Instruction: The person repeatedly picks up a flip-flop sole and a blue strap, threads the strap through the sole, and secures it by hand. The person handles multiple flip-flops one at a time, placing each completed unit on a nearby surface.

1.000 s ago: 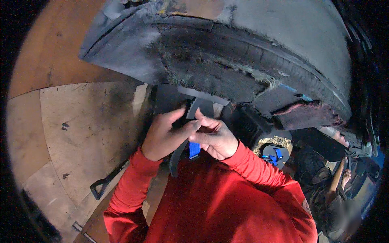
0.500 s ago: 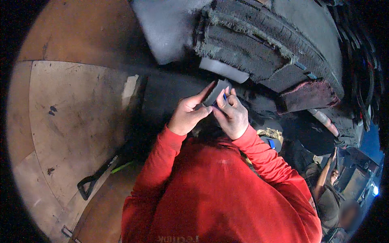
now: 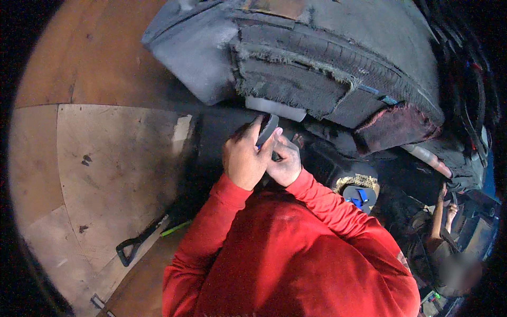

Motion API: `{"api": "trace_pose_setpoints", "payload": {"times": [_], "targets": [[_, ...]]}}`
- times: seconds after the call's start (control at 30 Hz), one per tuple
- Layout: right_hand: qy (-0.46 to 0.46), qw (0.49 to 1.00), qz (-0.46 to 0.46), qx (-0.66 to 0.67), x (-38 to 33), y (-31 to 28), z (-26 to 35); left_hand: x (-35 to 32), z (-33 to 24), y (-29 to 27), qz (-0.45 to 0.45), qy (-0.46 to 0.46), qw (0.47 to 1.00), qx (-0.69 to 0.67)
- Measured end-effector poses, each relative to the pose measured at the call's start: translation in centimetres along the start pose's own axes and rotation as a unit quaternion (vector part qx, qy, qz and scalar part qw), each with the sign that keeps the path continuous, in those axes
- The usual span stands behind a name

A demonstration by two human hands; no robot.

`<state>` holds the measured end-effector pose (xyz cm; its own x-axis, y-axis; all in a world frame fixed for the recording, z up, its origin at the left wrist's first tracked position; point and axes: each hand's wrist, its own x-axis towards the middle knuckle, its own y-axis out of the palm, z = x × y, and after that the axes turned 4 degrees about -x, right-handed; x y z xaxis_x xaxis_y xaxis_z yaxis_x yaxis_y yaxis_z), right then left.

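Note:
A dark grey flip-flop (image 3: 270, 130) with a bit of blue strap showing is held up in front of my chest, its curved edge upward. My left hand (image 3: 244, 158) is closed round one side of it. My right hand (image 3: 287, 161) grips it from below and the other side, with the fingertips pressed together. Much of the flip-flop is covered by my fingers. Just beyond my hands lies a pale, whitish rounded strip (image 3: 277, 109) under a frayed dark cloth edge. To the right, another dark flip-flop with blue straps (image 3: 360, 197) rests on a rough yellowish pad.
A big dark grey padded form (image 3: 338, 63) with frayed cloth fills the far side. A reddish dark cloth piece (image 3: 398, 127) hangs at its right. On the left are brown wooden boards (image 3: 116, 169) and a black handle (image 3: 129, 248). Another person (image 3: 438, 232) works at far right.
Both hands have moved slightly left and closer together, and the flip-flop has turned more upright. My view has shifted, so the padded form and the boards sit differently.

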<state>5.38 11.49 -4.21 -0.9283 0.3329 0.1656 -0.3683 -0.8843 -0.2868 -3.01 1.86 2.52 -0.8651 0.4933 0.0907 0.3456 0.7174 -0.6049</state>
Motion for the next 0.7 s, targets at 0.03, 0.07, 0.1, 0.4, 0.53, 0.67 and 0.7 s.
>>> {"api": "trace_pose_setpoints", "payload": {"times": [0.03,0.07,0.1,0.4,0.53,0.67,0.7], "targets": [[-0.012,1.0,-0.003,0.012,0.0,0.0,0.4,0.0,-0.1,-0.1,0.003,-0.011,1.0,0.012],[-0.009,1.0,0.005,0.011,0.0,0.0,0.8,0.0,-0.3,-0.3,-0.003,-0.005,1.0,0.025],[0.025,0.998,0.025,0.045,-0.1,-0.1,1.3,-0.1,-0.5,-0.4,-0.006,-0.004,1.0,0.014],[0.239,0.941,0.092,0.221,1.0,-1.9,1.2,2.4,-0.5,2.0,0.07,-0.127,0.987,0.075],[0.153,0.985,0.069,0.047,0.9,-3.0,-0.5,1.2,0.8,3.9,0.016,-0.173,0.977,-0.124],[-0.036,0.978,0.086,-0.187,0.3,-4.6,-0.8,-1.8,1.1,4.1,-0.055,-0.112,0.947,-0.295],[-0.078,0.962,0.068,-0.252,0.3,-4.8,-0.9,-2.3,1.1,4.1,-0.054,-0.1,0.944,-0.31]]}}
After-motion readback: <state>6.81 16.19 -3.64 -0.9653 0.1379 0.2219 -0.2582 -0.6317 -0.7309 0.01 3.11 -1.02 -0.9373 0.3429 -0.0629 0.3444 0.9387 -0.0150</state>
